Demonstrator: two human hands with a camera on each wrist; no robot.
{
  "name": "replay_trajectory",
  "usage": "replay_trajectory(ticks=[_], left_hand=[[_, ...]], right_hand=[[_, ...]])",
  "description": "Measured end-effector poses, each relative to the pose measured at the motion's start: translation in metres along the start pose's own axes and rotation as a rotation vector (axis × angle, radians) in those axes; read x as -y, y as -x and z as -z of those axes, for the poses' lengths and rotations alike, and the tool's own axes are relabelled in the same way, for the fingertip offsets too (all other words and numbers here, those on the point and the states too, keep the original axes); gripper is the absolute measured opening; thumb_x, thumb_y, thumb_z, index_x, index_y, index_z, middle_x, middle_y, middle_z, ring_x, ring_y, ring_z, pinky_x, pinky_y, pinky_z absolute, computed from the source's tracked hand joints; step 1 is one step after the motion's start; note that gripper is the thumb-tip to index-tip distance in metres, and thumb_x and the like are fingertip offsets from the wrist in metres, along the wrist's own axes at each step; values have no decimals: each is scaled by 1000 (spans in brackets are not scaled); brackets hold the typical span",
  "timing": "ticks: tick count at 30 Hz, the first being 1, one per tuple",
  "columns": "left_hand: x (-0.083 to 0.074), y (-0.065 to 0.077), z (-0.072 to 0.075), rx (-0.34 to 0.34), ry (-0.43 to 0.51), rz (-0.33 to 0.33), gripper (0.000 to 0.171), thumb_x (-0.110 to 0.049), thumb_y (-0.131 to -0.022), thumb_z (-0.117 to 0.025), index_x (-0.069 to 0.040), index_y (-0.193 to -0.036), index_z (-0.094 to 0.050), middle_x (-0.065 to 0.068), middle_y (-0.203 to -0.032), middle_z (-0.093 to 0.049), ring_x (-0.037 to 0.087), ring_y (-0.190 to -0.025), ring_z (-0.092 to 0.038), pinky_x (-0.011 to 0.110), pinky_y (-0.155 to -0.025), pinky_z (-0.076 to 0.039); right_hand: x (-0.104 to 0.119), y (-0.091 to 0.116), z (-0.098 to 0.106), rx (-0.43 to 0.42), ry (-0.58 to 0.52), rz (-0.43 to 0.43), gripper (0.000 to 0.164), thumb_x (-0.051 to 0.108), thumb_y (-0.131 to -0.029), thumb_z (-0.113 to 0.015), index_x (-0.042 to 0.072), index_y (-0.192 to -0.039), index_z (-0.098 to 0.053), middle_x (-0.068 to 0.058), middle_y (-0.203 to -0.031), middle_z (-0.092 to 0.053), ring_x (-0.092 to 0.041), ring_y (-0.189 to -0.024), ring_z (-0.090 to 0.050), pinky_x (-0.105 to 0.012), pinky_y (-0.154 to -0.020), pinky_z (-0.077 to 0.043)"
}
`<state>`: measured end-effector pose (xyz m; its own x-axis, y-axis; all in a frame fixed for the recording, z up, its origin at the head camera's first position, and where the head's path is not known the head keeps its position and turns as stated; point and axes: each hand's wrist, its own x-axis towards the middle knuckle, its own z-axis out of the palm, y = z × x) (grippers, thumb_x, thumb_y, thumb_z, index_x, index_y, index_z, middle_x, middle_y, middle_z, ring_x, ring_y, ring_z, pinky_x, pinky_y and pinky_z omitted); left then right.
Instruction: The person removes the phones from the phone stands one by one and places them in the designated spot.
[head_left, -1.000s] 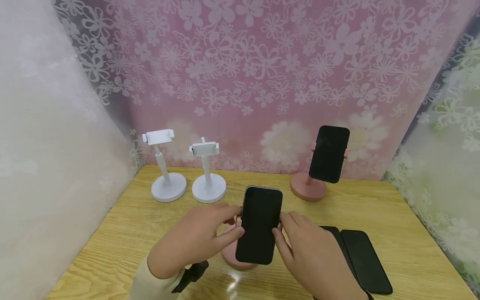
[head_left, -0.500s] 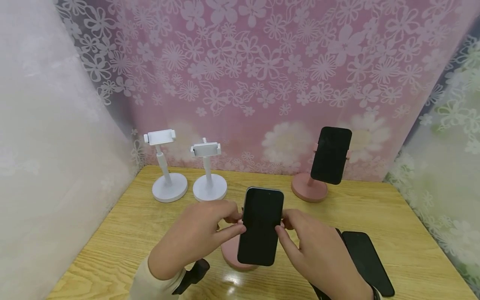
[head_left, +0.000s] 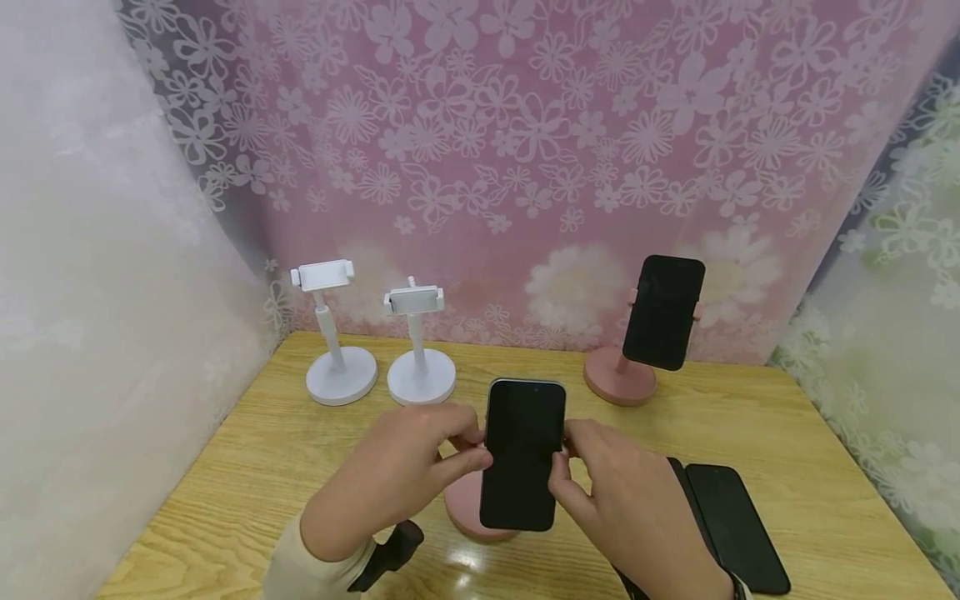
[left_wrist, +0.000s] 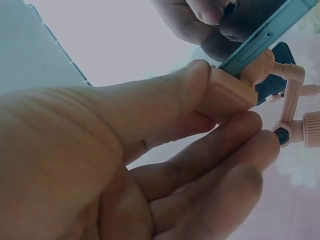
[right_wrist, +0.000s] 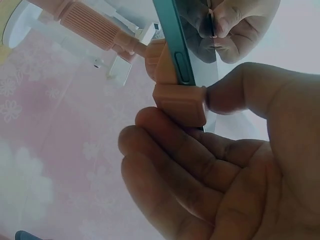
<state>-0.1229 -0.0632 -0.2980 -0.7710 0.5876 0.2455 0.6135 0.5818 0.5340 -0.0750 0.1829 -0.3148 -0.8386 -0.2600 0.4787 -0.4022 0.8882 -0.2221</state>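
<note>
Near the front middle of the tabletop point(head_left: 247, 483), a pink stand point(head_left: 463, 500) bears a phone point(head_left: 522, 455) with a dark screen. The phone stands lengthwise, screen towards the wearer, above the stand's round base, covering part of it. On its left side is the left hand point(head_left: 408, 454); its grip pinches one end of the clamp point(left_wrist: 227, 95), with the thumb on the screen side and fingers behind. Across from it the right hand point(head_left: 626, 492) has its grip on the opposite end of the clamp, thumb likewise in front; its other fingers are bent loosely below. Seen from both wrists, the phone's edge looks bluish and sits against the clamp ends.

To the right, two more phones lie flat side by side: one in full view point(head_left: 738, 529), the other point(head_left: 693, 500) partly hidden by the right arm. At the back right, a darker pink stand point(head_left: 619, 379) holds an upright, slightly tilted phone point(head_left: 665, 312). At the back left stand two white stands point(head_left: 341, 375) point(head_left: 422, 377), near each other. Behind everything hangs a pink flowered curtain point(head_left: 487, 125). A dark strap point(head_left: 386, 554) circles the left wrist, beside a pale sleeve point(head_left: 307, 567).
</note>
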Motion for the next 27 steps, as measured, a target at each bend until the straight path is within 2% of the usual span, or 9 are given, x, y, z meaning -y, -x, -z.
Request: replay_trajectory(ticks=[7,17,27], left_hand=[[5,-2,0,28,56,10,20,-29,-94,-77,-27,-82,-61,-17,-94,-72,1,-89,-68,25,-68,-51],[2,-2,0,43,-2,-18,18,-30,-99,-73,-24,-87,-60,-16,-91,-70,2,-84,-65,24,-66,-50],[1,-3,-1,21,-44,-30,19,-31,-98,-74,-25,-88,-59,-17,-87,-66,0,-81,-62,23,-67,-51]], right_hand=[[2,0,-2,-21,-7,3,13,12,-86,-74,16,-95,-65,12,-78,-53,1,-62,-40,-19,-52,-38],[0,0,1,58,-20,-91,13,17,-89,-77,20,-93,-65,13,-81,-58,1,-65,-46,-22,-53,-42],[0,-1,0,82,-64,-81,15,17,-90,-76,20,-93,-61,16,-74,-45,2,-58,-37,-21,-53,-36]])
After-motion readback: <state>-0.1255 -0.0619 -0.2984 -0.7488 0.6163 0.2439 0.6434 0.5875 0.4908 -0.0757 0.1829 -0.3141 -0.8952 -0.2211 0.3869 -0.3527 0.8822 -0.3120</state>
